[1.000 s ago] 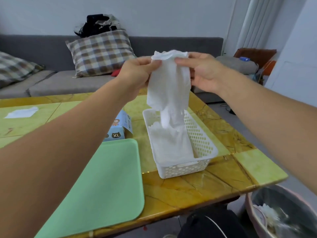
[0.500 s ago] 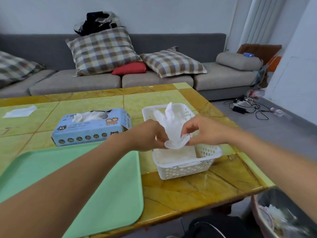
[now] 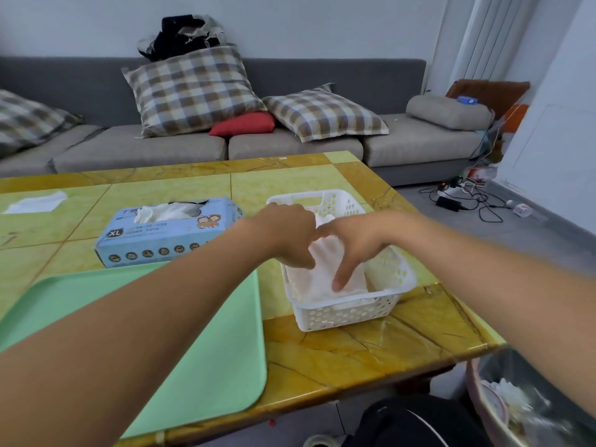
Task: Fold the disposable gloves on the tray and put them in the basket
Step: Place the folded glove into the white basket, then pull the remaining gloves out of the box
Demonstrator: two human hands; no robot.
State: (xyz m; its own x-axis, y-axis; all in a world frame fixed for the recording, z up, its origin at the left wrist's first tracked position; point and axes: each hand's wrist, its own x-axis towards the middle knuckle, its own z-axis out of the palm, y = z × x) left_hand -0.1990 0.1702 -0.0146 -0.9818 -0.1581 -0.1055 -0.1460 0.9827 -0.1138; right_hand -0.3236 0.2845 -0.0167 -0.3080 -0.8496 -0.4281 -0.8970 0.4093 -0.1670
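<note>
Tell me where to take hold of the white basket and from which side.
Grip the white basket at the slot handle in its far end wall, coming from above. That rim is bare, while both hands, the left hand and right hand, and folded gloves fill the near part.

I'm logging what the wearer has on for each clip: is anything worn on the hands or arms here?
Nothing visible. The left hand and right hand are bare: no gloves, rings, watch or bracelet. Both forearms are bare, with no sleeve in view.
</note>
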